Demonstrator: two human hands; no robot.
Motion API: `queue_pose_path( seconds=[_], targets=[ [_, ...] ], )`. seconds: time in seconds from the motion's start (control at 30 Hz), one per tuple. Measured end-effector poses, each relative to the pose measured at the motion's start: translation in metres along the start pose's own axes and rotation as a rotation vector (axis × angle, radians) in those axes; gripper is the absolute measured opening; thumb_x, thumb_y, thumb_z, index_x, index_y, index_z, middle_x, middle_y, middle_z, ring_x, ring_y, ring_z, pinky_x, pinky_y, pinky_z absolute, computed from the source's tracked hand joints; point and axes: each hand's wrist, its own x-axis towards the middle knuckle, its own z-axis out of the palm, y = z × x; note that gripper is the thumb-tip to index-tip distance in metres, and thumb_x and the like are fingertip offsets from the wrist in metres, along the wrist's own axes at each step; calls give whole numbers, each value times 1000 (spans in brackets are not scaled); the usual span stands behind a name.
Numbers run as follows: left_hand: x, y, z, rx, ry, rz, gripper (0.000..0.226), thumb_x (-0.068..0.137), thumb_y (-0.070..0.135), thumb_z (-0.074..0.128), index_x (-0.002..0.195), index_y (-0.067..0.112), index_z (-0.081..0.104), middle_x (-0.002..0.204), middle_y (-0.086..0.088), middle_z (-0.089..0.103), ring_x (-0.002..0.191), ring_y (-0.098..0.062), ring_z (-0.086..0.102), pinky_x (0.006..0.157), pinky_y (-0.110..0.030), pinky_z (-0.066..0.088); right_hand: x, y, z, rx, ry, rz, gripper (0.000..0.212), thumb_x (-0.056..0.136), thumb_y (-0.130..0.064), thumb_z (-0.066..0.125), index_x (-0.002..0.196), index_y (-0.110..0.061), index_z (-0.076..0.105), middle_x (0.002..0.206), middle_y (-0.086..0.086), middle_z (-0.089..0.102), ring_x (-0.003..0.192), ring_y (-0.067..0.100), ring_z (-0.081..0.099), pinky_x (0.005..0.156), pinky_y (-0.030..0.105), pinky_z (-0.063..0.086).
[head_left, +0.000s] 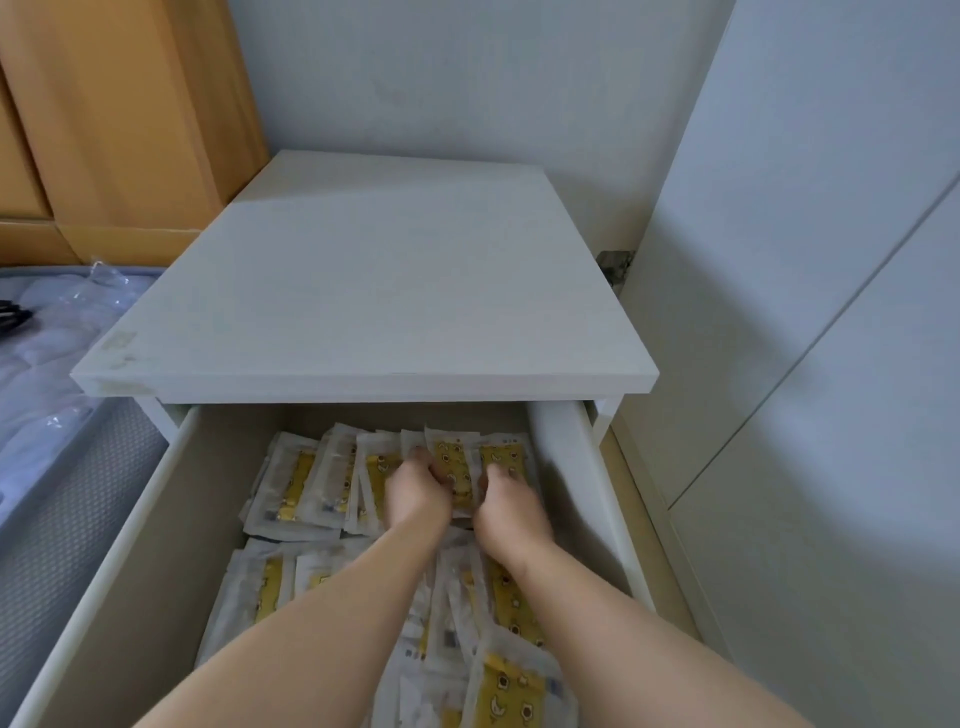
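White walls and wardrobe doors (810, 364) around white wooden nightstand (374, 291); open drawer (130, 561) below. Left hand (418, 491) and right hand (506, 501) grasp standing clear-wrapped yellow patterned packets (454, 462) at drawer's far right; more packets lie nearer.

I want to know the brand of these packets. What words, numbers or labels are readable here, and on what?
No text can be read.
packets in the drawer, including those the left hand and right hand grip: small dark print, too blurred to read; the yellow part shows only cartoon figures.
worn patch on the cabinet top: no legible letters.
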Motion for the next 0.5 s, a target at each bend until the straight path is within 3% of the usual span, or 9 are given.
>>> queue_pose_path(
  seconds=[0.07,0.17,0.23,0.37,0.43,0.5],
  targets=[
    [-7,-2,-9,200,-55,85,15,91,7,49,100,13,58,105,-8,56,85,-22,54,65,-28,42,-7,-1,-4,4,-16,-12,41,92,-1,43,132,-13,44,130,9,49,118,26,50,95,39,47],
    [-29,-3,-26,428,-1,255,25,92,16,52,116,23,56,125,-4,45,106,-21,51,72,-27,46,-20,2,-9,33,-16,-16,38,93,-1,44,129,-12,47,129,8,50,118,25,51,95,35,47],
    [-48,-7,-32,433,-93,352,23,93,22,53,115,25,56,123,-1,47,104,-17,52,77,-26,50,-31,6,-12,65,-28,-8,40,93,1,42,130,-12,46,130,8,51,118,24,52,94,32,46],
    [-79,-19,-32,604,-522,366,32,93,37,54,121,22,53,124,-5,47,103,-18,53,86,-29,49,-52,13,-17,112,-57,25,41,92,6,37,128,-10,48,130,10,52,118,24,51,91,29,42],
    [-90,-24,-27,704,-582,363,39,91,43,54,122,20,51,124,-7,45,109,-24,51,89,-32,46,-59,15,-16,130,-47,40,43,91,6,35,128,-10,48,132,10,51,121,26,48,96,31,41],
    [-97,-24,-23,739,-538,386,42,89,46,56,120,18,51,123,-8,45,111,-25,50,89,-33,44,-65,16,-16,163,-34,42,43,91,4,35,129,-11,47,132,10,51,122,26,48,96,32,41]
  ],
)
